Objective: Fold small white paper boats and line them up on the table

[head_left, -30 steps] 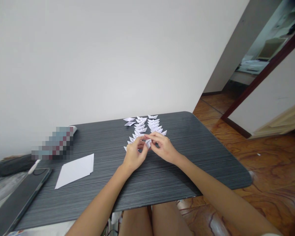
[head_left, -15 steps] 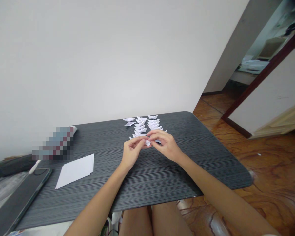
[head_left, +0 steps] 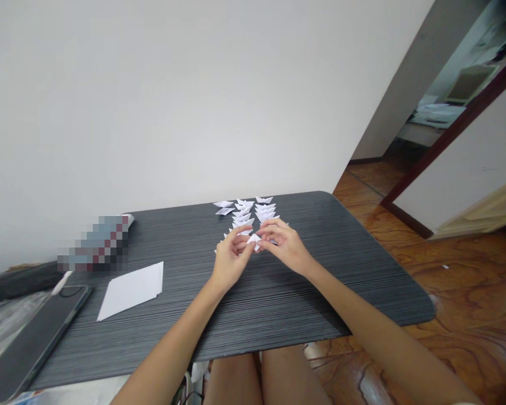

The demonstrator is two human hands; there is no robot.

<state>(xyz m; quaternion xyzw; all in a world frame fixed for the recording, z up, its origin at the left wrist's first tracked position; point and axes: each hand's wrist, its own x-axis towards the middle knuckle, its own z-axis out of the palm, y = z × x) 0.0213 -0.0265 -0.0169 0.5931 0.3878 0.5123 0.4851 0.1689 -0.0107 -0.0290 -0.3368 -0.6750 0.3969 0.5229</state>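
Both hands meet over the middle of the dark striped table (head_left: 303, 292). My left hand (head_left: 230, 260) and my right hand (head_left: 284, 246) pinch one small white folded paper piece (head_left: 253, 239) between their fingertips, just above the tabletop. Behind the hands lie two rows of several small white folded paper triangles (head_left: 253, 211), running toward the far table edge. The nearest triangles are partly hidden by my fingers.
A thin stack of white paper sheets (head_left: 130, 289) lies on the left of the table. A dark tablet or laptop (head_left: 29, 343) rests off the table's left corner, with a blurred item (head_left: 95, 243) beyond it. Wooden floor (head_left: 468, 281) and a doorway lie to the right.
The hands stayed together on the small paper piece, with the fingers shifting around it and moving slightly toward the far rows. The view shifted a little.
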